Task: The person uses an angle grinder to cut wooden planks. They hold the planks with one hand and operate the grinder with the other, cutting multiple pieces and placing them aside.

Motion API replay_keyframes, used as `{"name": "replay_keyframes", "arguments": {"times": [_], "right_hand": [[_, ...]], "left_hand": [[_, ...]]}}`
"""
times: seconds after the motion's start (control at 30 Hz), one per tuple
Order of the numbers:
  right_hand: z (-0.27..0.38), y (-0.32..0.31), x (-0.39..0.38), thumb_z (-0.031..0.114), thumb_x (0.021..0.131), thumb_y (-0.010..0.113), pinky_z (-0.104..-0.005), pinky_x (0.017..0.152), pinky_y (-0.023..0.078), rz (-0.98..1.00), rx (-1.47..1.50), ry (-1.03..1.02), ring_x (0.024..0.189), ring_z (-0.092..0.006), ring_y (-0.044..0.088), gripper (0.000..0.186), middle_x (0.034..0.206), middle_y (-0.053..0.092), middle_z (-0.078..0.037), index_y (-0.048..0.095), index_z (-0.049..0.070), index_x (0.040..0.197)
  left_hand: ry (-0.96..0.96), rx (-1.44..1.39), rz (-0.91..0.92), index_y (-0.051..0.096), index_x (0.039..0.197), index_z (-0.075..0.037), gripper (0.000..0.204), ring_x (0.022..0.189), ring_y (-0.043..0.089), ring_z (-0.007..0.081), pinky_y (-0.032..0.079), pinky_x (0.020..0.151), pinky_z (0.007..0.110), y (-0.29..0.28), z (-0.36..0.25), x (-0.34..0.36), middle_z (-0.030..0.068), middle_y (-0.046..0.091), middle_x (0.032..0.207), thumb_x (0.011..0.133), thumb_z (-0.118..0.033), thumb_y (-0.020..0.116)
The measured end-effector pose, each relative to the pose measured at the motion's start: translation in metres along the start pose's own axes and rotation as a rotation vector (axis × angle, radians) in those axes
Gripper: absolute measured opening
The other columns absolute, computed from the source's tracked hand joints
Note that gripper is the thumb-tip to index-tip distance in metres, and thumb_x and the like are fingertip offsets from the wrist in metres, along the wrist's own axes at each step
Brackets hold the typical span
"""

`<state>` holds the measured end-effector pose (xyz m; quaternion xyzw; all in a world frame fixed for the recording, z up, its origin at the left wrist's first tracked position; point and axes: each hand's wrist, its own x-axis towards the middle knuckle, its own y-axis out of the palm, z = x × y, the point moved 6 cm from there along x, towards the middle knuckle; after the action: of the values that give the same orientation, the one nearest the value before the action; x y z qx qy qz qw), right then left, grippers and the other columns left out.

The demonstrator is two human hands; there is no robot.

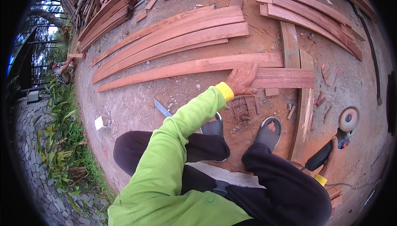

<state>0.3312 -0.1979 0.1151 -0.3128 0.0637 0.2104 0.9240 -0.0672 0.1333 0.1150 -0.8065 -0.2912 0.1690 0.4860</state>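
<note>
My left hand [244, 79] grips the short reddish board [285, 77], whose right end rests across a weathered beam [304, 118]. A longer plank [173, 70] lies just beyond it. At the lower right, my right hand [330, 157] holds a black angle grinder [320, 155] with a pale round disc [348, 118], facing up beside my right leg. The grinder's cord trails toward the lower right. A metal straight-edged tool [161, 108] lies partly hidden under my left sleeve.
More planks lie in rows [165, 35] and at the top right [310, 15]; wood is piled [103, 21] at the top left. My sandaled feet [266, 137] are near small red metal pieces [248, 106]. A person [62, 70] crouches at the far left beside plants [62, 143].
</note>
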Motion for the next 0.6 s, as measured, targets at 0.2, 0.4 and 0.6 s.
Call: {"name": "replay_keyframes", "arguments": {"times": [0.2, 0.4, 0.6], "right_hand": [[0.027, 0.024, 0.005, 0.025, 0.078, 0.082, -0.0326, 0.079, 0.051, 0.072, 0.178, -0.09, 0.087, -0.0183, 0.062, 0.054, 0.104, 0.066, -0.009, 0.061, -0.004, 0.118], [0.07, 0.03, -0.003, 0.03, 0.076, 0.084, -0.0341, 0.078, 0.052, 0.101, 0.199, -0.191, 0.085, -0.0199, 0.063, 0.057, 0.102, 0.066, -0.009, 0.062, -0.006, 0.115], [0.094, 0.022, 0.027, 0.062, 0.067, 0.082, -0.0375, 0.09, 0.048, 0.086, -0.139, -0.212, 0.093, -0.0254, 0.063, 0.087, 0.111, 0.068, -0.02, 0.067, -0.012, 0.111]], "left_hand": [[-0.11, 0.531, 0.056, 0.043, 0.115, 0.001, 0.07, 0.097, 0.061, 0.0424, 0.05, 0.081, 0.049, -0.193, 0.094, -0.088, 0.023, 0.058, 0.1, 0.065, -0.032, 0.08], [-0.741, 0.457, -0.229, 0.046, 0.116, 0.001, 0.069, 0.094, 0.063, 0.0452, 0.051, 0.081, 0.051, -0.26, 0.109, -0.297, 0.0257, 0.064, 0.1, 0.066, -0.033, 0.079], [-1.348, 0.055, -0.702, 0.048, 0.117, -0.001, 0.071, 0.096, 0.064, 0.045, 0.052, 0.084, 0.05, -0.14, 0.039, -0.504, 0.0263, 0.064, 0.104, 0.064, -0.035, 0.081]]}}
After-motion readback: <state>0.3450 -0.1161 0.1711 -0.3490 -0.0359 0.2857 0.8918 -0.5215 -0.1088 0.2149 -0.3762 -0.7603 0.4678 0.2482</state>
